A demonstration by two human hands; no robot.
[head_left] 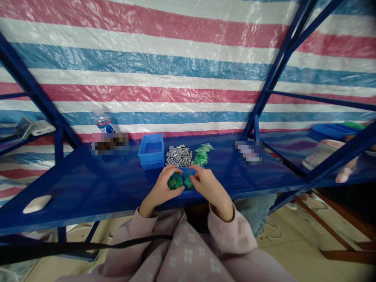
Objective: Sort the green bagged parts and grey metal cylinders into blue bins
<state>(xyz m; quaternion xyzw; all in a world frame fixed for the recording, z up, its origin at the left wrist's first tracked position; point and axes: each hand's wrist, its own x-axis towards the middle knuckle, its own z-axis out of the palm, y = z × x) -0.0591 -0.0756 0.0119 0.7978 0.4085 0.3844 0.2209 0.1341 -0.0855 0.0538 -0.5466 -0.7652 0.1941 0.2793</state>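
Observation:
My left hand [166, 185] curves its thumb and fingers around a small green see-through plastic bag [175, 181] at the table's front edge. Close beside it, my right hand [209, 185] has its thumb and forefinger bent towards each other; what they hold, if anything, I cannot make out. Below and between the hands is a blue bin [188, 192], partly hidden, with more green plastic in it. Just beyond my hands lies a heap of small silvery cylinders [178, 156]. Right of the heap, several flat green packets [203, 154] overlap in a row.
Stacked blue plastic bins [151, 152] stand left of the heap. A drink bottle [103, 122] is at the back left, and a white computer mouse [37, 204] lies at the front left. Blue metal posts [264, 92] frame the blue table [117, 184]; a striped sheet [164, 78] hangs behind.

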